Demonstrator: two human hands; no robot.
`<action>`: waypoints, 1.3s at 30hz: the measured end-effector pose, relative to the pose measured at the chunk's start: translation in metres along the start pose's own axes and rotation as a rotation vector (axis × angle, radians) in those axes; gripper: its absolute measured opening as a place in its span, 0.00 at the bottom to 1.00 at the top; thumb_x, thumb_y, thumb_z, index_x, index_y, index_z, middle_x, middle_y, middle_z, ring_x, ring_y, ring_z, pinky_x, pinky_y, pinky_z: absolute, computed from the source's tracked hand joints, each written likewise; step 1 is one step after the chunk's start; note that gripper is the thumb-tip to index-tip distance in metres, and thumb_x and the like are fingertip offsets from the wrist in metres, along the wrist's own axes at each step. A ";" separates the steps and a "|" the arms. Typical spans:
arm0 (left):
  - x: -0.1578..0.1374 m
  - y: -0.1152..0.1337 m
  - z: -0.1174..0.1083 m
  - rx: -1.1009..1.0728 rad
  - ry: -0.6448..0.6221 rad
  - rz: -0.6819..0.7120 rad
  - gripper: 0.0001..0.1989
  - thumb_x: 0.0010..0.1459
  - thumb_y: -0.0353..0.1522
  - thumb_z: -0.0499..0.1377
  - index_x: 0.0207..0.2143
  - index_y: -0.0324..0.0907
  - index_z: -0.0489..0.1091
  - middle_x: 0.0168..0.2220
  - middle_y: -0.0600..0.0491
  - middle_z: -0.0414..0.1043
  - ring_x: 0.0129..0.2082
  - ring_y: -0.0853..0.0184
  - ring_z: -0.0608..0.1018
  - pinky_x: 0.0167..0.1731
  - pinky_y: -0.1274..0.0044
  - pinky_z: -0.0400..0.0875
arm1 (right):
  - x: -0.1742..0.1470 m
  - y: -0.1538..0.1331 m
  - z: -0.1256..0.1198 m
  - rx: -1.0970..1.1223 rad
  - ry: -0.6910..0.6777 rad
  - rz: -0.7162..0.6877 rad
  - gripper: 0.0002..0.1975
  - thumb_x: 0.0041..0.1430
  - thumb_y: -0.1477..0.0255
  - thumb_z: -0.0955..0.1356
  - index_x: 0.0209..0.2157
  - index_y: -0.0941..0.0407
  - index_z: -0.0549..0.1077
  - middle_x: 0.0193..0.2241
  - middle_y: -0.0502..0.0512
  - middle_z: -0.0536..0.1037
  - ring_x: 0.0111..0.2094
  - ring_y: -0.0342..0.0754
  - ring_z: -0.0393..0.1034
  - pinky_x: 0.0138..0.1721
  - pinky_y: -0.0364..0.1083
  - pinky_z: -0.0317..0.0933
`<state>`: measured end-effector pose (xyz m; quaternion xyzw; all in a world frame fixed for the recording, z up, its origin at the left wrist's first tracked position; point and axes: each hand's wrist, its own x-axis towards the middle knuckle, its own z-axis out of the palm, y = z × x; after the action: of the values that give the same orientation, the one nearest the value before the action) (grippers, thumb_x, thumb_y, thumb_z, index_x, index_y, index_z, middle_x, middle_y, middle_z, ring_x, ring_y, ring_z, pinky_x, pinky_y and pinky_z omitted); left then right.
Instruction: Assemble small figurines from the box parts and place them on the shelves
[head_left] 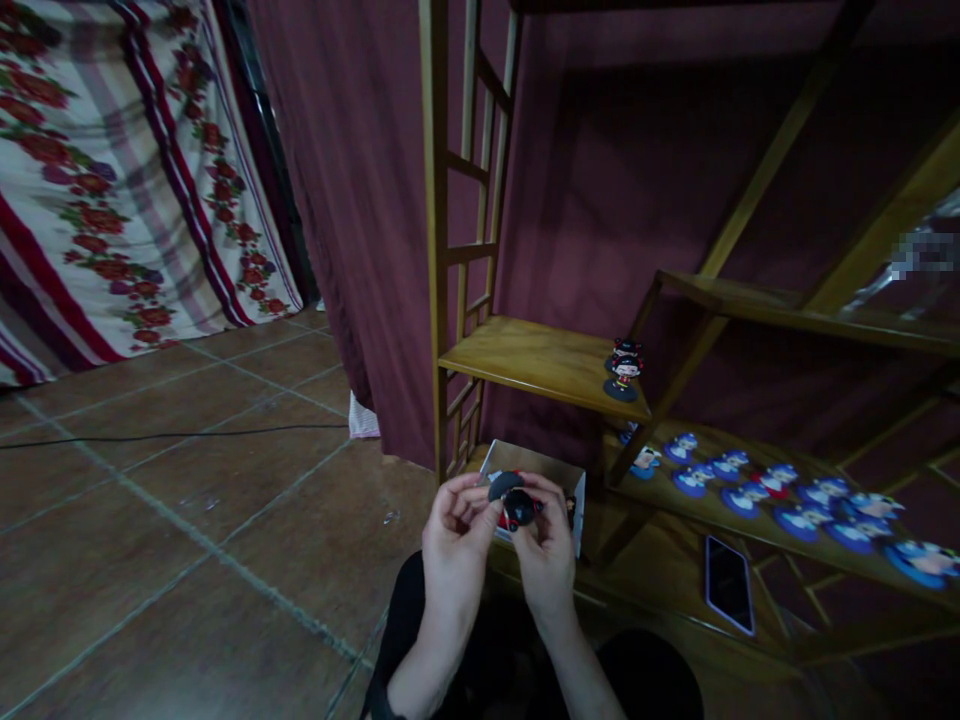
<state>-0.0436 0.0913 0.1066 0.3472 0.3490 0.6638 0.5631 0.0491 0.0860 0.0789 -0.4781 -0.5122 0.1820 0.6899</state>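
Observation:
Between my two hands I hold a small figurine (519, 506) with black hair, red details and a dark round base. The fingers of my left hand (461, 535) grip it by the base. My right hand (547, 545) pinches it around the head. Just beyond my hands is a white open box (534, 458), partly hidden by them, with some dark and red items inside. Similar black-haired figurines (624, 372) stand on the wooden shelf board (532, 355), at its right end.
Several blue-and-white figurines (742, 495) stand in rows on a lower shelf at right. Below them lies a phone (729, 585). A wooden upright (435, 240) and dark red curtain (360, 220) rise at left. A cable (187, 435) crosses the tiled floor (150, 520).

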 end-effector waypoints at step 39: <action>0.042 -0.054 -0.029 -0.194 -0.132 -0.562 0.10 0.42 0.21 0.64 0.30 0.37 0.72 0.28 0.50 0.76 0.26 0.70 0.78 0.30 0.80 0.74 | 0.007 0.033 -0.014 0.173 -0.173 0.420 0.15 0.51 0.66 0.66 0.42 0.53 0.70 0.39 0.54 0.75 0.38 0.50 0.71 0.36 0.48 0.68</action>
<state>-0.0463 0.1374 0.0482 0.2239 0.3289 0.4881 0.7768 0.0721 0.1001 0.0545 -0.4957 -0.4413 0.4049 0.6290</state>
